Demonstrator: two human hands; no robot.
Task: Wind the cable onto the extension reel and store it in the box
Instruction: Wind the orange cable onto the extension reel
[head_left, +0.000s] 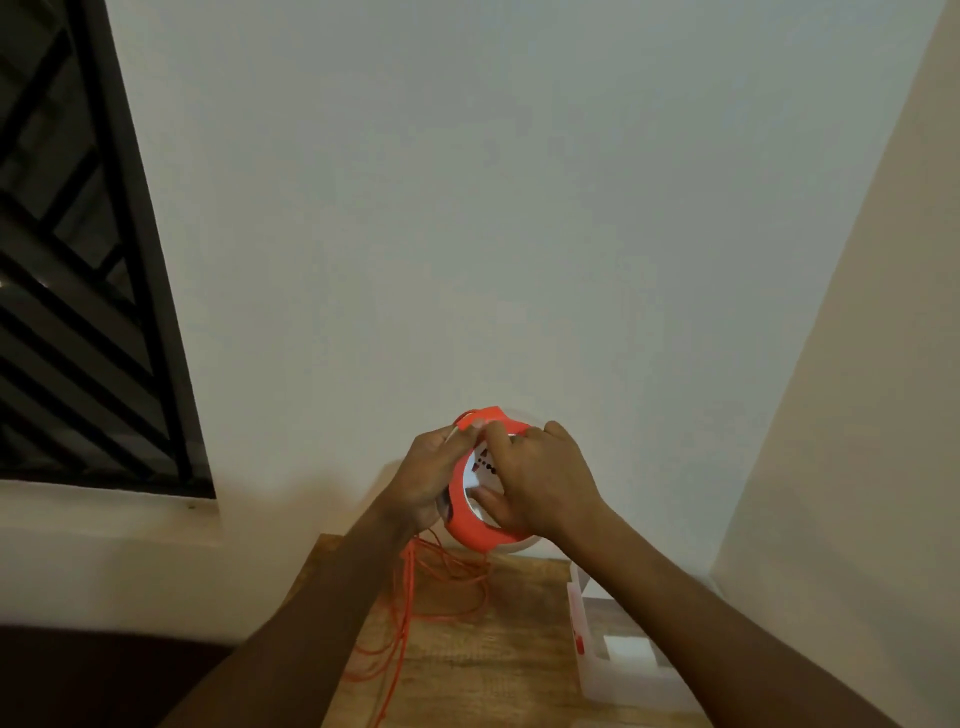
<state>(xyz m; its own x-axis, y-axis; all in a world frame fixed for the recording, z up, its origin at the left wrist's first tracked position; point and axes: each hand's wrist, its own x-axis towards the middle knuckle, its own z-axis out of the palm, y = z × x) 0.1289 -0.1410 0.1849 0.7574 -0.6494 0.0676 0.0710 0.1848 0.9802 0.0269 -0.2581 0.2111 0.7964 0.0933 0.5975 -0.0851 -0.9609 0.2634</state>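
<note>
Fingers of both hands are clamped on the reel (480, 527), which is held up in the air above the table (519, 649), in front of the wall (519, 208)

Window (78, 260) with dark slanted bars sits far left, well apart from the work

Left hand (428, 478) wraps the reel's left side: fingers curled round the orange rim, fingertips up near the orange handle (485, 415) at the top. Something thin and pale sticks out by those fingertips, too small to identify

Cable (415, 597) is orange, drops from under the left hand and the reel's lower edge, and lies in loose loops on the table; a strand runs on toward the near table edge. Most of it looks unwound

Reel is orange-rimmed with a white face showing small dark and red marks between the two hands. It is tilted, face toward the camera and slightly left

Right hand (537, 478) grips from the right: thumb pressed on the white face low down, fingers curled over the upper rim next to the handle. Palm hides the rest of the face

Box (618, 670) is white, open, on the right part of the table, below the right forearm, apart from the reel. Red mark on its left wall, pale insert inside. Reel is not in it
</note>
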